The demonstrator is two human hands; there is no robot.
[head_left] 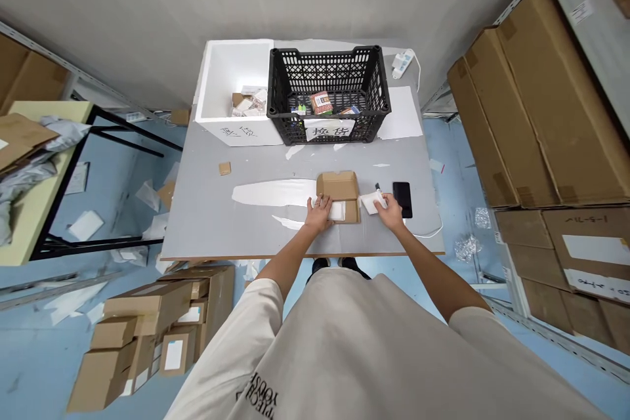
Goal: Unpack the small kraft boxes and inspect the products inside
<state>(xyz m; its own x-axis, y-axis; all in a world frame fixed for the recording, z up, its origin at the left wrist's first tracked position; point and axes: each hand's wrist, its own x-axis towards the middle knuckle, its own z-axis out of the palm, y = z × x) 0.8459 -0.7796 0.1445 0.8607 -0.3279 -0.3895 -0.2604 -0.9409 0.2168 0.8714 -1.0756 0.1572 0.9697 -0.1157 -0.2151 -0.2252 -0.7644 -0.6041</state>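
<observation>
A small cardboard box (351,212) lies open on the grey table, its lid folded back away from me. Inside it sits a flat white item (337,210). My left hand (319,213) rests over the left side of the box, fingers spread, hiding that edge. To the right of the box, my right hand (390,212) is closed on a flat white packet (371,203). Just beyond that packet a small dark-tipped object (377,187) shows, partly hidden. A black phone (402,199) lies right beside my right hand.
A black plastic crate (329,79) and a white foam box (239,79), both holding small goods, stand at the table's back. A power strip (403,63) lies behind right. A small brown square (224,168) lies left. Cartons (566,92) fill the right shelf; more boxes (147,308) stand on the floor.
</observation>
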